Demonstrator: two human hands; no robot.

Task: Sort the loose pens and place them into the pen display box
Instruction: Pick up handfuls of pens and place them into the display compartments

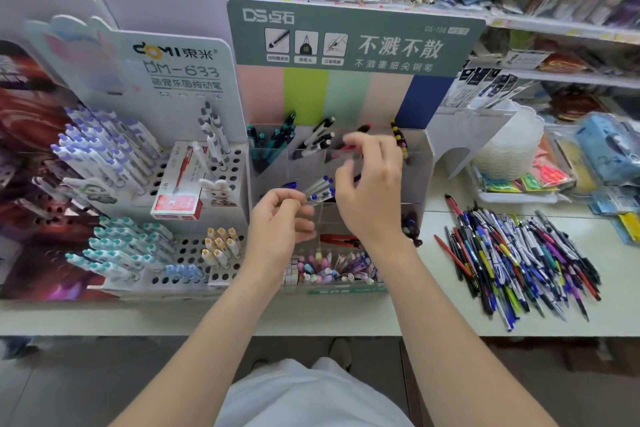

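- I am seeing the left hand (280, 218) gripping a small bundle of clear-barrelled pens with blue caps (320, 191), fingers curled round their lower ends. The caps are pointing toward 2 o'clock, over the middle tier of the box.
- The right hand (372, 184) is hovering with curled fingers over the back row of the tiered clear plastic pen display box with the green header card (420, 170). Its fingertips are lying at a slim red pen (341, 150); I cannot tell whether they are pinching it or only touching it.
- The big heap of loose mixed-colour pens (519, 263) is lying on the white counter (398, 315), at about 4 o'clock from both hands and well apart from the box.
- Most pens in that heap are running with their long axes from 11 to 5 o'clock.
- I am judging the right hand the nearer one for the next pick. It would be reaching out toward 4 o'clock and closing across the barrels, not along them.
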